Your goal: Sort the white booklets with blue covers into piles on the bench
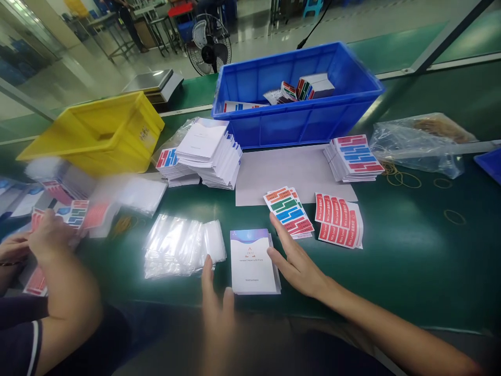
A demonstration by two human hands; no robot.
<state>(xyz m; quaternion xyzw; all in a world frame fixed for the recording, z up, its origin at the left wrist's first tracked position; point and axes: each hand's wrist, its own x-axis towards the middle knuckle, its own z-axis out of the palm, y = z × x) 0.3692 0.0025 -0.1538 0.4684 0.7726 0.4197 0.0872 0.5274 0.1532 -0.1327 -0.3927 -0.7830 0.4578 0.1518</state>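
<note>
Both hands flat, fingers spread, holding nothing: left hand (217, 303) and right hand (293, 261) flank booklet stack (253, 261) near table's (410, 271) front edge, squaring it up probably. Clear bags (180, 245) just left, sticker sheets (289, 211) behind.

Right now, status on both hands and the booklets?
Left hand open at booklet stack near edge. Right hand open, flat beside it. Clear bags close left.
</note>
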